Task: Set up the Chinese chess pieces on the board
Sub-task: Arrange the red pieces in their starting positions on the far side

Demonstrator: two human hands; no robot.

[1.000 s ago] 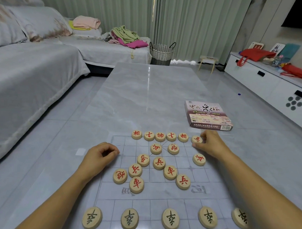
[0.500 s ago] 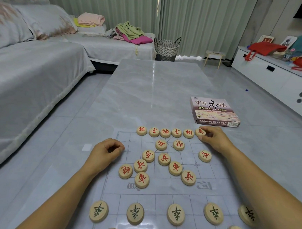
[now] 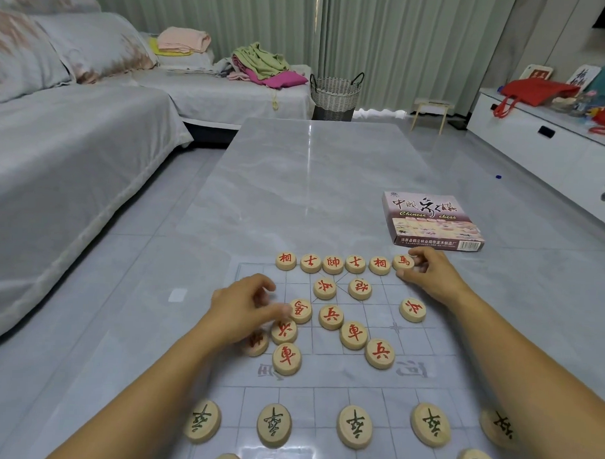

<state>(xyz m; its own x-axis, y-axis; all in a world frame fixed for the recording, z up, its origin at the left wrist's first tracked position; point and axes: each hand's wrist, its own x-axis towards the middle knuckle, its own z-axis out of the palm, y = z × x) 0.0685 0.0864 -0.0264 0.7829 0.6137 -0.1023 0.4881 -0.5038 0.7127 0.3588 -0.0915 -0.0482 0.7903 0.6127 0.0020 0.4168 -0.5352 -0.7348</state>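
Note:
A clear plastic board (image 3: 423, 374) with a printed grid lies on the grey table. Along its far edge stands a row of red-lettered wooden pieces (image 3: 333, 263). My right hand (image 3: 430, 275) pinches the red horse piece (image 3: 403, 262) at the right end of that row. Several loose red pieces (image 3: 354, 334) are scattered over the far half. My left hand (image 3: 243, 309) hovers over the left ones with fingers apart, its thumb tip beside one piece (image 3: 301, 311), partly hiding another (image 3: 256, 342). Dark-lettered soldier pieces (image 3: 354, 427) stand in a row near me.
The Chinese chess box (image 3: 431, 222) lies just beyond my right hand. A covered sofa (image 3: 56, 159) runs along the left. A white cabinet (image 3: 554, 152) stands at the right. A woven basket (image 3: 335, 93) and a small stool (image 3: 430, 112) sit past the table's far end.
My left hand has opened from a loose fist and moved right onto the loose red pieces. My right hand stays on the horse piece at the row's end.

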